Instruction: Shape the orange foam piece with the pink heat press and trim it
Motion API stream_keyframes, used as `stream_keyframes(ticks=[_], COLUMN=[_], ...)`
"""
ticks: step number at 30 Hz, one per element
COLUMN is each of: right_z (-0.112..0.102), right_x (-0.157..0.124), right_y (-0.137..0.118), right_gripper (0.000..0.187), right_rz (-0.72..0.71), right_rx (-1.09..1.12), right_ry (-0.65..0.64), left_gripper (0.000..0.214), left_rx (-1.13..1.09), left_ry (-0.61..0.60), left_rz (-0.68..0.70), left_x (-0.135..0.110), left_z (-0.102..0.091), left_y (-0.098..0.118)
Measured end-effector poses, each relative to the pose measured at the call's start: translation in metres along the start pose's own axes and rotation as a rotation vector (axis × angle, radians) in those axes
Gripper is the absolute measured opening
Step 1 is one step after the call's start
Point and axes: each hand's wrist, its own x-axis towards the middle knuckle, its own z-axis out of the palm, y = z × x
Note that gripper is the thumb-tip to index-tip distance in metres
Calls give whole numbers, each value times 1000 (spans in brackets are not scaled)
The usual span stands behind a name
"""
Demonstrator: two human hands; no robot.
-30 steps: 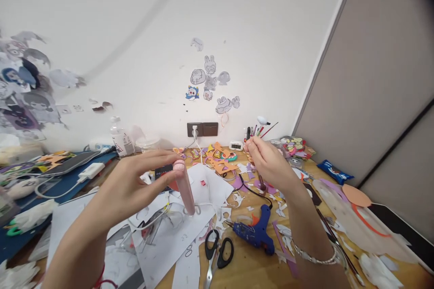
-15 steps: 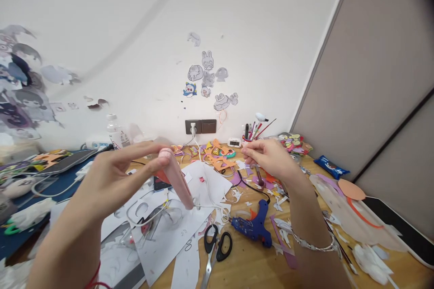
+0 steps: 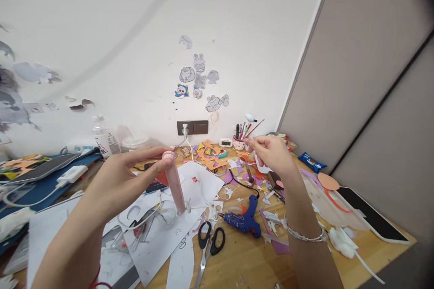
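My left hand is closed in a pinch on the top end of a long pink tube-like object that slants down over the papers. A round red-orange piece shows behind the tube, beside my thumb. Out to the right, my right hand has thumb and fingertips pressed together in the air, in front of the pen cup. A pale, thin edge shows under these fingers, but I cannot make out what they hold. Below, between the hands, lie black-handled scissors and a blue glue gun.
White paper sheets and cables lie under my left hand. Coloured paper scraps and a small clock are at the back by the wall. A bottle stands back left; a blue packet and a black-faced tablet-like board lie right.
The view has turned slightly right, so the surroundings shift left. The pink tube stands more upright in my left hand. My right hand stays pinched, and a pale edge now shows under it.
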Motion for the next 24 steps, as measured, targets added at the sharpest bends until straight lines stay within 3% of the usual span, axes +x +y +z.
stream_keyframes(ticks=[3,7,10,15,19,22,24], right_z=[-5,-16,-20,-19,-10,10,27], right_x=[-4,-23,-45,-81,-100,-111,-114], right_y=[15,50,84,131,142,132,122], right_gripper=[52,42,28,26,25,23,32], right_rz=[29,122,231,347,253,55,-101], right_rx=[-139,-363,-504,-613,-598,-512,-448], right_ry=[-39,-165,-331,-550,-514,-434,-404], left_gripper=[31,31,30,26,25,30,32], left_rx=[181,135,101,-125,-155,-137,-116], left_ry=[-95,-177,-220,-162,-23,38,38], left_rz=[-160,-87,-40,-43,0,36,54], left_x=[0,2,5,3,1,2,2], left_z=[1,3,9,18,19,18,15], left_y=[3,1,-1,1,4,8,12])
